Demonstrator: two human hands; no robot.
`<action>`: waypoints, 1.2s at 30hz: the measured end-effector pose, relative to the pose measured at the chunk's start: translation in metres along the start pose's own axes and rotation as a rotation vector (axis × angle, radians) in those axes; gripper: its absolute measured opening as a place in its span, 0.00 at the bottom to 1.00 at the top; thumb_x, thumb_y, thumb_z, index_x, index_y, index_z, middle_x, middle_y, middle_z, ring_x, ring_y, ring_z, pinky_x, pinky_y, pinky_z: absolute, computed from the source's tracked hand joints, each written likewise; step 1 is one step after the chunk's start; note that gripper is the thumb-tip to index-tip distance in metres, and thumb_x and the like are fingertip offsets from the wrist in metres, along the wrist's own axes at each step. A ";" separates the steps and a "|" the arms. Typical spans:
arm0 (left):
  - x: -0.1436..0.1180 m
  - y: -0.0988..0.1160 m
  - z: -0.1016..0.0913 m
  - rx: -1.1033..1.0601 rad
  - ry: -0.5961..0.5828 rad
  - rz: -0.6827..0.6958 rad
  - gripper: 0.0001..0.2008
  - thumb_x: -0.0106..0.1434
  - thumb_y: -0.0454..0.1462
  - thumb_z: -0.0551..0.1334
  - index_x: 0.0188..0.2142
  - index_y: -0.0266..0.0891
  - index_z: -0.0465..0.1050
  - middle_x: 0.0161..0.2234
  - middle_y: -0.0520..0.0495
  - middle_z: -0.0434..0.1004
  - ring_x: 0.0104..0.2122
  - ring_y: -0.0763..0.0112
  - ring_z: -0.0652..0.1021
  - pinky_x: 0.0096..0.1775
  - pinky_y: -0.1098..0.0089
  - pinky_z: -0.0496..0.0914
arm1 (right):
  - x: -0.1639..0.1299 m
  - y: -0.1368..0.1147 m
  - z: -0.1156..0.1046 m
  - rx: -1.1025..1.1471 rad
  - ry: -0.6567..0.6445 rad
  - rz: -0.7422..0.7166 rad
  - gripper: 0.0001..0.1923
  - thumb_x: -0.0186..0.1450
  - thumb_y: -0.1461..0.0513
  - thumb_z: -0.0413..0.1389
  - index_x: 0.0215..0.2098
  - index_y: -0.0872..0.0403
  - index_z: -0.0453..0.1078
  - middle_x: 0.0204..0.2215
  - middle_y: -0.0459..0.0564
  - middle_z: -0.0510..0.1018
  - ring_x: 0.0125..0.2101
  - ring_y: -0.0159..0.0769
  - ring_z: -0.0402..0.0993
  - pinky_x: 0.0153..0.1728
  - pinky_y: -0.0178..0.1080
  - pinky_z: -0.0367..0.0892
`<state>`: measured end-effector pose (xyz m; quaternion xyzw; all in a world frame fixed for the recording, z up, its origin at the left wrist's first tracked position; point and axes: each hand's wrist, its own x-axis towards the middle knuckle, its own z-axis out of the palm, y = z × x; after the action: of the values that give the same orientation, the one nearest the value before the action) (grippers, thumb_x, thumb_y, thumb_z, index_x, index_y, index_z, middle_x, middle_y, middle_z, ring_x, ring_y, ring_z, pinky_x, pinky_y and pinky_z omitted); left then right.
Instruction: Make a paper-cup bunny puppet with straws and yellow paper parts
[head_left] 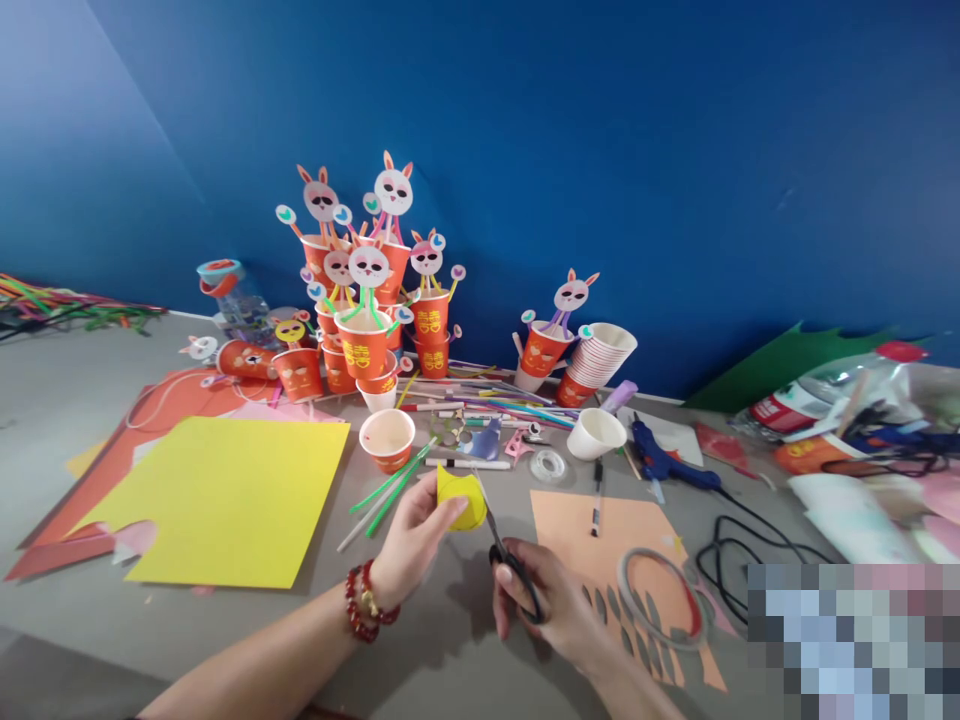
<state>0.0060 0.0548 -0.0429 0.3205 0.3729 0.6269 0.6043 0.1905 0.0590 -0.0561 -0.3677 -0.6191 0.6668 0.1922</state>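
Observation:
Between the thumb and fingers of my left hand (412, 535) is a small yellow paper piece (460, 500), round along its lower right with a pointed corner at the top. My right hand (551, 600) grips black-handled scissors (493, 520), their blades pointing up along the right edge of that piece. Whether the blades touch the paper I cannot tell. To the left lies a large yellow paper sheet (232, 500) with a cut-away lower left edge. An orange paper sheet (600, 530) with leaf-shaped holes lies right of the scissors.
Paper cups with rabbit faces (364, 340) stand stacked at the back. Nearer are an orange cup (387, 440), a white cup (596, 435), green pipe cleaners (394, 490) and a marker (466, 464). A blue glue gun (667, 460), its black cord, and a tape roll (660, 600) lie right.

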 end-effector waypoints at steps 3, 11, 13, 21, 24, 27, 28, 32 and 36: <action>0.000 0.000 -0.001 0.004 -0.002 -0.005 0.12 0.57 0.41 0.69 0.37 0.36 0.76 0.30 0.49 0.78 0.29 0.73 0.74 0.35 0.72 0.71 | 0.001 0.000 -0.001 0.007 0.004 -0.001 0.28 0.64 0.37 0.50 0.27 0.52 0.57 0.14 0.44 0.73 0.10 0.22 0.50 0.15 0.31 0.43; 0.002 0.000 -0.001 0.022 0.000 -0.024 0.13 0.56 0.42 0.70 0.37 0.36 0.76 0.31 0.48 0.79 0.29 0.71 0.75 0.35 0.72 0.70 | 0.000 -0.004 -0.003 -0.009 -0.001 0.029 0.30 0.61 0.34 0.50 0.27 0.52 0.56 0.13 0.43 0.71 0.11 0.23 0.52 0.15 0.31 0.42; 0.002 0.001 -0.001 0.022 0.002 -0.026 0.12 0.57 0.42 0.69 0.37 0.36 0.76 0.31 0.48 0.79 0.30 0.71 0.75 0.35 0.71 0.70 | 0.000 -0.005 -0.003 -0.024 0.006 0.031 0.31 0.61 0.34 0.49 0.27 0.51 0.56 0.13 0.43 0.71 0.11 0.23 0.53 0.15 0.31 0.42; 0.001 0.003 0.000 0.040 -0.005 -0.019 0.12 0.56 0.43 0.69 0.35 0.36 0.75 0.29 0.48 0.79 0.27 0.71 0.75 0.33 0.71 0.69 | -0.001 -0.008 -0.004 -0.027 -0.002 0.042 0.31 0.59 0.33 0.50 0.26 0.51 0.56 0.12 0.40 0.68 0.11 0.23 0.52 0.15 0.31 0.41; 0.001 0.004 0.000 0.040 0.003 -0.024 0.13 0.56 0.43 0.70 0.35 0.36 0.76 0.30 0.48 0.79 0.28 0.70 0.75 0.33 0.71 0.70 | -0.001 -0.010 -0.004 -0.029 0.000 0.036 0.30 0.60 0.34 0.50 0.26 0.51 0.56 0.12 0.40 0.67 0.11 0.23 0.52 0.15 0.31 0.41; 0.002 0.005 0.001 0.040 -0.004 -0.029 0.14 0.55 0.43 0.70 0.36 0.36 0.76 0.30 0.47 0.80 0.29 0.68 0.77 0.34 0.70 0.71 | -0.001 -0.010 -0.005 -0.027 -0.001 0.025 0.31 0.59 0.33 0.51 0.26 0.51 0.54 0.11 0.39 0.65 0.11 0.23 0.54 0.15 0.31 0.41; 0.002 0.006 0.001 0.041 -0.010 -0.029 0.14 0.55 0.43 0.70 0.37 0.36 0.76 0.31 0.47 0.80 0.30 0.68 0.77 0.34 0.70 0.71 | 0.000 -0.010 -0.005 -0.025 -0.001 0.026 0.31 0.59 0.33 0.51 0.26 0.50 0.54 0.12 0.38 0.64 0.11 0.24 0.54 0.15 0.31 0.41; 0.003 0.006 0.000 0.035 -0.024 -0.024 0.14 0.56 0.42 0.70 0.38 0.36 0.76 0.32 0.46 0.81 0.30 0.67 0.78 0.34 0.69 0.71 | 0.001 -0.008 -0.006 -0.033 -0.007 0.028 0.31 0.59 0.34 0.51 0.25 0.50 0.54 0.11 0.39 0.64 0.11 0.24 0.56 0.15 0.31 0.43; 0.002 0.008 0.001 0.037 -0.014 -0.027 0.15 0.55 0.43 0.70 0.37 0.36 0.76 0.31 0.46 0.81 0.29 0.68 0.77 0.35 0.69 0.71 | 0.000 -0.009 -0.008 -0.051 -0.005 0.023 0.30 0.60 0.34 0.51 0.25 0.50 0.54 0.11 0.39 0.65 0.11 0.24 0.54 0.15 0.32 0.42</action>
<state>0.0030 0.0573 -0.0355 0.3310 0.3845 0.6095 0.6092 0.1944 0.0655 -0.0472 -0.3777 -0.6321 0.6540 0.1735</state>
